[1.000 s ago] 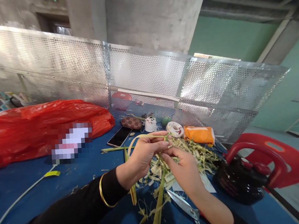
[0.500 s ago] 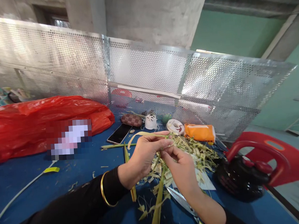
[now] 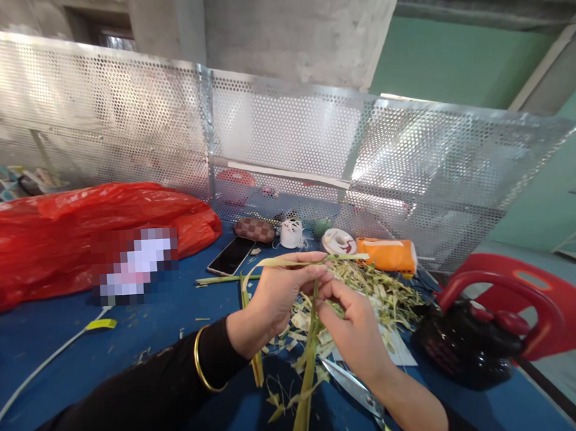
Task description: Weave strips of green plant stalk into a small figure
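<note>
My left hand (image 3: 277,293), with a gold bangle at the wrist, pinches a pale green leaf strip (image 3: 351,257). One end of this strip reaches right past the fingertips, and the other curves back over the hand to the left. Close beside it, my right hand (image 3: 354,324) is closed at the fingertips on leaf strips; the exact grip is partly hidden. A long folded green leaf (image 3: 304,395) hangs from the fingers toward the near edge. Below the right hand lie scissors (image 3: 350,386) with yellow on the handle. Leaf scraps (image 3: 389,294) are heaped behind the hands.
A phone (image 3: 231,256), a checkered case (image 3: 254,230), a white thread spool (image 3: 291,233), a tape roll (image 3: 338,240) and an orange packet (image 3: 387,255) line the back. At right stands a black kettle (image 3: 463,348); at left, a red plastic bag (image 3: 66,220). A perforated metal screen (image 3: 283,126) rises behind.
The pale strip's end now sticks out to the right beyond my left fingertips. My right fingers have shifted slightly right, and the long leaf now stands straighter beneath the hands.
</note>
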The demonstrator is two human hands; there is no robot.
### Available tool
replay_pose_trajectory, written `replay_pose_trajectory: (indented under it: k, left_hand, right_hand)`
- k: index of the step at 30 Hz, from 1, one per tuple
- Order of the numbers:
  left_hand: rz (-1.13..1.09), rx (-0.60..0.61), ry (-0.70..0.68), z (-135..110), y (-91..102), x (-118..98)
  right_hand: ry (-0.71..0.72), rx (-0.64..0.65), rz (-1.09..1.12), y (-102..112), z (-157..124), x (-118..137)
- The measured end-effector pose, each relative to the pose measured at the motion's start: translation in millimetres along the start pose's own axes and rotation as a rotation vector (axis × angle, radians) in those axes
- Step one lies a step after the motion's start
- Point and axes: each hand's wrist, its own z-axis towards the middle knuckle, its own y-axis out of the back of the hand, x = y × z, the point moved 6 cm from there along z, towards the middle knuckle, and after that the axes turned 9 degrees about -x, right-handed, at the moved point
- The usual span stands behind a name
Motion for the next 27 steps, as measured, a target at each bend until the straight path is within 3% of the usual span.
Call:
replay_pose_trajectory:
  k: [9, 13, 17, 21, 27]
  left_hand:
    - [0.015, 0.115, 0.017, 2, -4.1, -4]
    - [0.041, 0.101, 0.002, 1, -3.6, -3]
    - [0.205, 0.053, -0.085, 2, 0.2, -5]
    - [0.262, 0.116, -0.092, 0, -3.1, -5]
    - [0.265, 0.111, -0.118, 0, -3.1, -10]
  right_hand:
    - [-0.019, -0.036, 0.022, 0, 1, -6]
    - [0.066, -0.067, -0.020, 2, 3, -6]
    - [0.118, -0.066, -0.021, 1, 4, -4]
    - [0.151, -0.087, -0.033, 2, 5, -2]
    - [0.120, -0.063, -0.135, 3, 4, -1]
